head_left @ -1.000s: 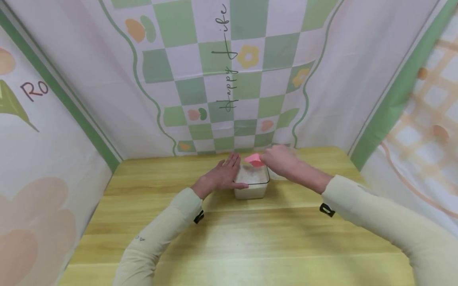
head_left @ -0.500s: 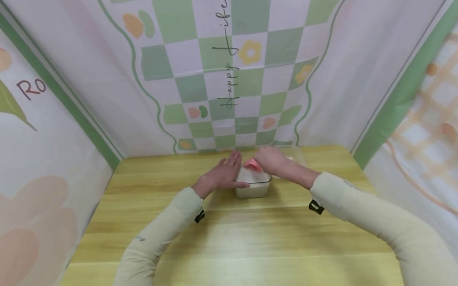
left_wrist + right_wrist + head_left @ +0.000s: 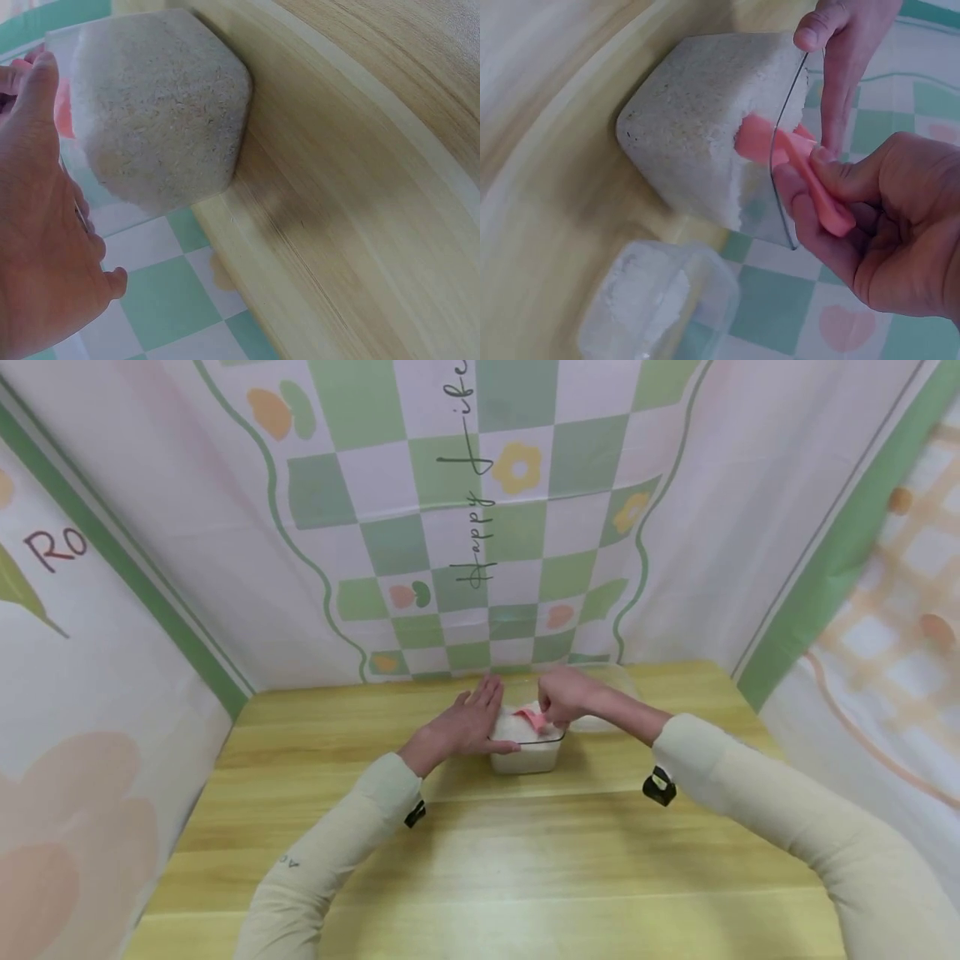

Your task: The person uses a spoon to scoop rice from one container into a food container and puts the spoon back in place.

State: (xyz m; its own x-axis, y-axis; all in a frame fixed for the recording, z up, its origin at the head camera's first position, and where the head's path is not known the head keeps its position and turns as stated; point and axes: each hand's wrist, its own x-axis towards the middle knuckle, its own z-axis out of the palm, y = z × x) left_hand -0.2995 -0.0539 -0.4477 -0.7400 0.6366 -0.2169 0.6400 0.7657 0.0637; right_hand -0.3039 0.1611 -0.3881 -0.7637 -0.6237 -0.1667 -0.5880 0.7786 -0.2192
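Note:
A clear square container (image 3: 525, 763) with a dark rim, largely filled with what looks like rice (image 3: 697, 120), stands near the back of the table. My left hand (image 3: 468, 722) lies along its left side with fingers straight, the thumb reaching over the front rim. In the right wrist view, my right hand (image 3: 900, 225) pinches the handle of a pink scoop (image 3: 825, 187) between thumb and fingers. The scoop's head dips inside the container at the grain's surface, partly sunk in it. The left wrist view shows the container's grain-filled side (image 3: 165, 112).
Behind and to the right of the rice container is a second clear plastic box (image 3: 649, 300) holding some white contents. The wooden table (image 3: 480, 860) ends at a back wall cloth (image 3: 517, 535) with green checks. Side cloths flank the table.
My right hand has moved left and the pink scoop has gone from above the rice down into it. The second box has come into sight behind the right arm. My left hand stays put.

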